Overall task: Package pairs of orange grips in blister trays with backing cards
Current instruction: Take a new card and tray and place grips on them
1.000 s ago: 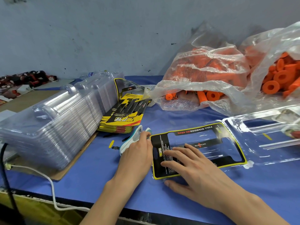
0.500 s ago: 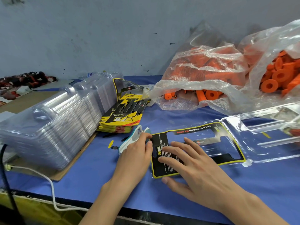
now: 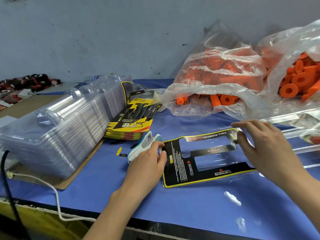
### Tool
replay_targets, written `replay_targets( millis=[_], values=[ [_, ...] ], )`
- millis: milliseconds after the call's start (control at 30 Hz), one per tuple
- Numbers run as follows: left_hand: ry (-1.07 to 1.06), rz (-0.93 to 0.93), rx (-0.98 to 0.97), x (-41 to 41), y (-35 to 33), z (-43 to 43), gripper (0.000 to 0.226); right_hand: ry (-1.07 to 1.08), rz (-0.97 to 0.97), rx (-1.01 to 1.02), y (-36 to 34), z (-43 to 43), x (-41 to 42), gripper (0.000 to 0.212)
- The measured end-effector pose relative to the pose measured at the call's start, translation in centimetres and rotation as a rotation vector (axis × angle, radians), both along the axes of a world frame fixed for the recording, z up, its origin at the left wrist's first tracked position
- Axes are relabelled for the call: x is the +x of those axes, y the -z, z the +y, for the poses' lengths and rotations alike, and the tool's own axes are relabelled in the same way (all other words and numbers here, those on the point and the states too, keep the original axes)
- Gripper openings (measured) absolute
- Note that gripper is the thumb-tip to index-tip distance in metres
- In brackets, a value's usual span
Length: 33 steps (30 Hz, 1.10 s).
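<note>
Fingers: in the head view the right hand's fingers (image 3: 245,134) curl loosely at the far right corner of the backing card (image 3: 206,160), thumb and fingertips meeting its edge in what looks like a light pinch; contact is partly hidden by glare.
Left hand: the left hand (image 3: 147,161) rests on the blue table (image 3: 199,205), fingers bent, tips pressing the card's left edge; the thumb side lies against a white-and-teal hand tool (image 3: 143,144). Whether it grips that tool cannot be told.
Card location: the black-and-yellow card lies flat on a clear blister tray (image 3: 242,175), between the two hands, near the table's front.
Card handling: judged thin, light and springy; the cut-out windows leave narrow strips that could crease, so the outer border and corners are the safer hold.
Tray handling: judged stiff but slick and glossy, likely to slide on the cloth unless pinned from one side.
Grips: orange grips (image 3: 225,99) sit in plastic bags (image 3: 216,80) behind, well apart from the card; they look soft and rubbery, easy to grasp round the barrel.
Supplies: a stack of empty trays (image 3: 57,129) and a pile of cards (image 3: 131,123) stand at the left.
Arm pose: both forearms reach forward from the near edge, the right wrist raised above the table, the left low.
</note>
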State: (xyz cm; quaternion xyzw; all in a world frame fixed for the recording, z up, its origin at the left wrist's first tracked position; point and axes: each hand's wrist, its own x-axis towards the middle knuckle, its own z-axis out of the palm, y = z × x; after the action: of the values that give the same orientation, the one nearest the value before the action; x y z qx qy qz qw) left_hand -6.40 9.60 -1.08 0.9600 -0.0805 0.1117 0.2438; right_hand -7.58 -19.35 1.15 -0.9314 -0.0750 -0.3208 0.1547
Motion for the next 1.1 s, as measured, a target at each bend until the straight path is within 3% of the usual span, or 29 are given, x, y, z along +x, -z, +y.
replay_targets(
  millis=[167,300,500,967,1100],
  values=[
    [0.189,0.340,-0.285,0.2,-0.7,1.8,0.048,0.018,0.083,-0.019,0.6,-0.7,0.3,0.025],
    [0.267,0.452,-0.368,0.2,-1.3,3.0,0.055,0.016,0.082,-0.006,0.8,-0.9,0.5,0.025],
    [0.233,0.332,-0.242,0.2,-0.7,2.5,0.040,-0.021,0.091,-0.045,1.2,-0.7,0.8,0.027],
    [0.211,0.222,-0.131,0.3,-0.5,1.9,0.040,0.005,0.114,-0.044,1.5,-0.6,0.5,0.040],
    [0.207,0.221,-0.125,0.3,-0.4,1.9,0.040,-0.035,0.193,-0.017,1.4,-0.8,0.6,0.055]
  ],
)
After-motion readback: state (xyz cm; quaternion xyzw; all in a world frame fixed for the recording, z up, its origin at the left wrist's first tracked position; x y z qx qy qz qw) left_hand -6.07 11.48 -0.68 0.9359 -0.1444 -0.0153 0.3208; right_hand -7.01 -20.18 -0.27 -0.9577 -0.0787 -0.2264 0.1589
